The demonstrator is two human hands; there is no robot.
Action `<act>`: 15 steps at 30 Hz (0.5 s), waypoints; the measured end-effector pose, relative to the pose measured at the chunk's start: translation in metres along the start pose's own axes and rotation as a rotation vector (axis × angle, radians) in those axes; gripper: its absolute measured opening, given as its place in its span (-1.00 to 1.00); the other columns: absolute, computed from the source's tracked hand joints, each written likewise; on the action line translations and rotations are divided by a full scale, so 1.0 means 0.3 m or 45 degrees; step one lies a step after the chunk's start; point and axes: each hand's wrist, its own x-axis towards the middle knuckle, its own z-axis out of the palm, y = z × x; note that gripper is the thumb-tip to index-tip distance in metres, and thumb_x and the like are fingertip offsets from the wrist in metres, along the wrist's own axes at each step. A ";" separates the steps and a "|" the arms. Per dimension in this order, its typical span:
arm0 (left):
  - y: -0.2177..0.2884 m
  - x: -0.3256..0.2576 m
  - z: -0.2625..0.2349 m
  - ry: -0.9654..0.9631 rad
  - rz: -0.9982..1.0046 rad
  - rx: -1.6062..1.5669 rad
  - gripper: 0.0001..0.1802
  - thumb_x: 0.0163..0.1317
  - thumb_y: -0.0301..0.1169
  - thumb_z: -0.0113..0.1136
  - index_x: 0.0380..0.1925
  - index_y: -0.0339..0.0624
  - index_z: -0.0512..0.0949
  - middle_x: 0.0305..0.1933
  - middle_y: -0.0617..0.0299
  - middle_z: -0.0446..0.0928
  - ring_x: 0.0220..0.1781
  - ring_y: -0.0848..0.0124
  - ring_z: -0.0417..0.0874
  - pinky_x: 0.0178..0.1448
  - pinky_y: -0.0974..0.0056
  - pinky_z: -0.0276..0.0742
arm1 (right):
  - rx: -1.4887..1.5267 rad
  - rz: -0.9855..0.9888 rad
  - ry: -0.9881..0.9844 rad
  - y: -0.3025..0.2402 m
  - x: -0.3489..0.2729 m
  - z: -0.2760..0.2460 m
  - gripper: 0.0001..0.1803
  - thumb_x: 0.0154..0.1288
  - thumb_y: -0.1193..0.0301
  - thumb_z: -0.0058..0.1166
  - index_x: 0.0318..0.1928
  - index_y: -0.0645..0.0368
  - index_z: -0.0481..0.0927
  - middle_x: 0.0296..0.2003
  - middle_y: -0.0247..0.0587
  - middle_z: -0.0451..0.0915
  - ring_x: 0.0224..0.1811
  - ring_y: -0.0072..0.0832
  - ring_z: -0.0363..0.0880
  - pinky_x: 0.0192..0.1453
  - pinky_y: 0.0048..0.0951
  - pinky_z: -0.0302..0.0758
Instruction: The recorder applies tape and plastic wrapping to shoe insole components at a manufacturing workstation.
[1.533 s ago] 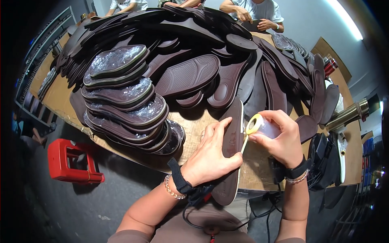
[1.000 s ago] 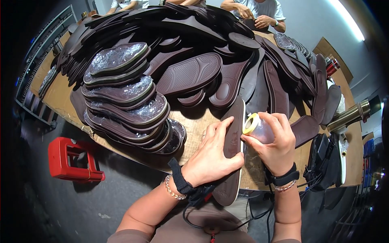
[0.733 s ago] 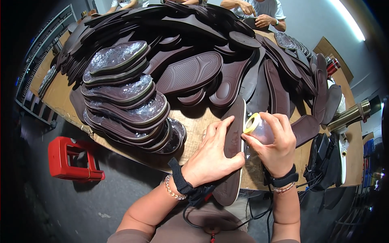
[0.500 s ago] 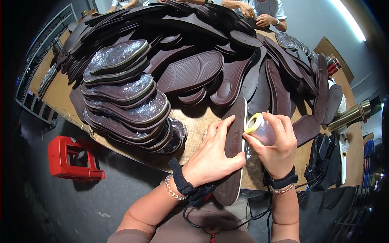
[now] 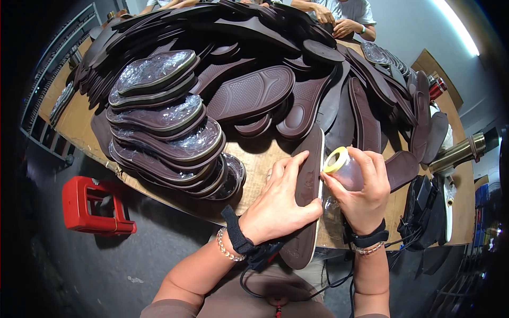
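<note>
My left hand point(image 5: 279, 197) grips a dark brown shoe sole point(image 5: 306, 183), with the fingers on its far part and the thumb across its face. The sole is tilted on edge, and its pale rim faces right. In my right hand point(image 5: 367, 186) is a roll of clear film point(image 5: 350, 175) with a yellow core, held close against the sole's right edge by fingers and thumb. Some clear film point(image 5: 332, 212) shows below the roll, beside the sole. Left of my hands stands a stack of film-wrapped soles point(image 5: 169, 130).
Many loose brown soles point(image 5: 252, 95) are heaped across the far side of the cardboard-covered table point(image 5: 260, 159). At right lie a black bag point(image 5: 419, 206) with cables and a brass-coloured tube point(image 5: 458, 152). A red stool point(image 5: 98, 206) stands on the floor at left. Another person's hands point(image 5: 334, 24) work at the back.
</note>
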 end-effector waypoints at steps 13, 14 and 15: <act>-0.007 0.006 0.014 0.032 0.037 -0.046 0.02 0.16 -0.15 0.33 0.54 -0.39 0.13 0.42 -0.42 0.25 0.51 -0.35 0.29 0.62 -0.14 0.24 | -0.074 0.076 -0.040 -0.012 -0.010 0.008 -0.38 -0.07 0.36 0.62 0.06 0.16 0.66 -0.15 -0.11 0.59 -0.15 -0.09 0.66 -0.06 -0.15 0.62; -0.005 0.009 0.010 0.034 0.043 -0.047 0.02 0.16 -0.15 0.33 0.54 -0.39 0.13 0.42 -0.42 0.25 0.51 -0.35 0.29 0.62 -0.14 0.24 | -0.079 0.063 -0.046 -0.015 -0.008 0.008 -0.38 -0.07 0.36 0.61 0.06 0.16 0.66 -0.15 -0.11 0.59 -0.15 -0.09 0.65 -0.06 -0.14 0.62; -0.003 0.011 0.003 0.018 0.019 -0.051 0.03 0.15 -0.15 0.33 0.54 -0.38 0.12 0.42 -0.42 0.25 0.51 -0.35 0.29 0.62 -0.14 0.24 | -0.083 0.049 -0.050 -0.016 -0.005 0.008 -0.38 -0.07 0.35 0.61 0.06 0.16 0.65 -0.15 -0.11 0.59 -0.15 -0.09 0.64 -0.06 -0.14 0.61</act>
